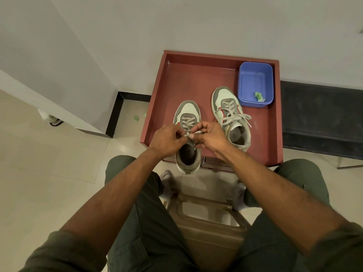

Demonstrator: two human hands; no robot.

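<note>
Two grey and white sneakers stand on a dark red tray-top table [170, 79]. The left sneaker [187, 114] is nearer, its heel hanging over the table's front edge. My left hand [167, 139] and my right hand [211, 135] meet over its tongue, each pinching a part of its grey lace [187, 122] where the ends cross. The right sneaker [231, 118] stands apart to the right, its lace tied in a bow with loose ends lying on the table.
A blue plastic tub [255, 83] with a scrap of green material sits in the table's back right corner. I sit on a plastic stool [208, 228] with my knees apart. A white wall is behind the table, a dark bench [322, 118] to the right.
</note>
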